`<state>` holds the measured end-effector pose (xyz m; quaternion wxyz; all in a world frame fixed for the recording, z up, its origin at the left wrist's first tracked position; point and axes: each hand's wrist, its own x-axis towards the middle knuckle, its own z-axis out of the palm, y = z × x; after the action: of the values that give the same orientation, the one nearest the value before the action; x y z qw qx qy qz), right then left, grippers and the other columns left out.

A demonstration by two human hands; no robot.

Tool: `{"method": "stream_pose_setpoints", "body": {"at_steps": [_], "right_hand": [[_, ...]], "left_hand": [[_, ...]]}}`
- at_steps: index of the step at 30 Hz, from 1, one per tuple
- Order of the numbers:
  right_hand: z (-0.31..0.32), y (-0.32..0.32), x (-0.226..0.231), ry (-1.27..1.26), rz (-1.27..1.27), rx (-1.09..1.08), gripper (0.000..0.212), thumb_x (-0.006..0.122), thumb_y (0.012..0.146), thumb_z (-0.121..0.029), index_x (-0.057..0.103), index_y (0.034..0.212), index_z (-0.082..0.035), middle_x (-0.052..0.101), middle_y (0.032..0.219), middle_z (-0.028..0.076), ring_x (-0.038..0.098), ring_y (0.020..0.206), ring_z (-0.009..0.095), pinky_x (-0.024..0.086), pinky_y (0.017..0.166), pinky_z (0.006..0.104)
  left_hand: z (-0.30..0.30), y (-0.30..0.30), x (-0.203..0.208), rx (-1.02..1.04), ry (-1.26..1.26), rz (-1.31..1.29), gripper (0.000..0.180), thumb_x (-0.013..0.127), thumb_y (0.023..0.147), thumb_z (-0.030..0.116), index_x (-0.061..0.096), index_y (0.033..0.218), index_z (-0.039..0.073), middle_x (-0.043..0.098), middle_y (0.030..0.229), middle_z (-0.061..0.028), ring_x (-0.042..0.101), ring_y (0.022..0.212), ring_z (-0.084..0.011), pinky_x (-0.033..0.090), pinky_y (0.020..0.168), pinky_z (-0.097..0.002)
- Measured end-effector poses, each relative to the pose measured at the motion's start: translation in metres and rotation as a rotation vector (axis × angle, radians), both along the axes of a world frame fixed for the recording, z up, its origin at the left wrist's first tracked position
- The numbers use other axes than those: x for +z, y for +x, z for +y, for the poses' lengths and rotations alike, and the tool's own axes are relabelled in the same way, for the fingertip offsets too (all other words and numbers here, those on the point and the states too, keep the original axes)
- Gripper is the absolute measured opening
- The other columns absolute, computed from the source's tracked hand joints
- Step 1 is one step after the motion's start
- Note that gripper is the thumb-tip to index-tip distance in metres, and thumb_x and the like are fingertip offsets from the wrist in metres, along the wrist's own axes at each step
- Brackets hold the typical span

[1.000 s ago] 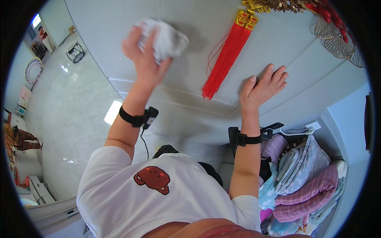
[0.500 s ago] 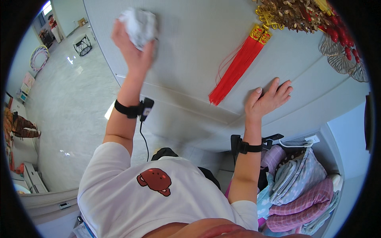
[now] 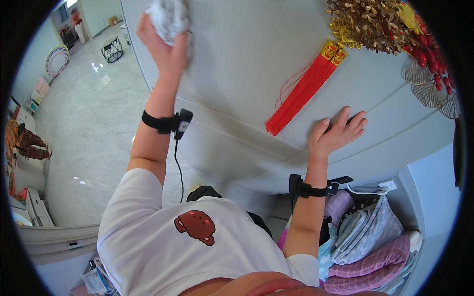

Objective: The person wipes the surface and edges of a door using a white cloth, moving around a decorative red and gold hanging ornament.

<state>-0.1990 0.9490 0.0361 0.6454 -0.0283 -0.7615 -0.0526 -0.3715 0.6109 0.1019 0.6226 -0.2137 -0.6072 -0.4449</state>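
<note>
My left hand [image 3: 165, 49] grips a crumpled white cloth [image 3: 169, 20], pressed against a pale grey door [image 3: 227, 59] near its left edge. Flat on the same door, lower and to the right, rests my right hand [image 3: 338, 132] with its fingers spread and nothing in it. Between the two hands hangs a red tassel [image 3: 303, 93] with gold caps. It dangles from a wreath-like ornament [image 3: 373, 24] of brown and gold pieces with red berries.
Folded bedding [image 3: 368, 227] fills a cubby at the lower right, beside a white wall socket [image 3: 389, 185]. Beyond the door's left edge lies a shiny tiled floor [image 3: 94, 128], with a black wire-frame stand [image 3: 112, 49] and hoops [image 3: 58, 60] by the wall.
My left hand has moved slightly up the door with the cloth. My right hand stays spread in the same place on the door, while the whole view has shifted a little.
</note>
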Motion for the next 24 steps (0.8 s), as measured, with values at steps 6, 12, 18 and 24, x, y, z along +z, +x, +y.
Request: {"method": "stream_pose_setpoints", "body": {"at_steps": [6,12,18,24], "right_hand": [[0.003,-0.001,-0.003,0.011,0.000,0.007,0.052,0.038,0.092,-0.032,0.038,0.141,-0.014,0.022,0.150,0.023,0.015,0.140,0.042,0.007,0.108,0.0591],[0.000,0.002,0.001,0.017,-0.003,0.005,0.051,0.038,0.092,-0.032,0.039,0.140,-0.014,0.022,0.150,0.023,0.016,0.139,0.043,0.008,0.108,0.0599],[-0.001,0.000,0.000,0.015,0.009,0.016,0.050,0.038,0.093,-0.033,0.040,0.139,-0.013,0.023,0.150,0.023,0.017,0.139,0.044,0.008,0.108,0.0607],[0.000,0.002,0.000,0.011,0.007,0.007,0.050,0.038,0.092,-0.032,0.041,0.138,-0.012,0.024,0.149,0.023,0.017,0.139,0.043,0.008,0.108,0.0607]], "left_hand": [[0.037,0.034,-0.067,-0.072,-0.644,0.133,0.074,0.072,0.058,0.027,0.054,0.129,0.019,0.042,0.136,-0.0137,0.041,0.127,-0.0304,0.021,0.104,-0.0590],[-0.033,-0.028,-0.040,0.175,-0.256,0.179,0.070,0.066,0.071,0.026,0.043,0.132,0.002,0.041,0.134,-0.0215,0.041,0.122,-0.0387,0.021,0.103,-0.0589],[-0.040,-0.024,-0.022,0.102,0.042,-0.033,0.069,0.063,0.077,0.024,0.034,0.133,-0.005,0.038,0.132,-0.0244,0.034,0.122,-0.0412,0.020,0.105,-0.0488],[-0.022,0.006,-0.085,0.209,-0.980,0.292,0.079,0.066,0.073,0.025,0.031,0.138,-0.003,0.031,0.142,-0.0270,0.026,0.134,-0.0420,0.015,0.110,-0.0544]]}}
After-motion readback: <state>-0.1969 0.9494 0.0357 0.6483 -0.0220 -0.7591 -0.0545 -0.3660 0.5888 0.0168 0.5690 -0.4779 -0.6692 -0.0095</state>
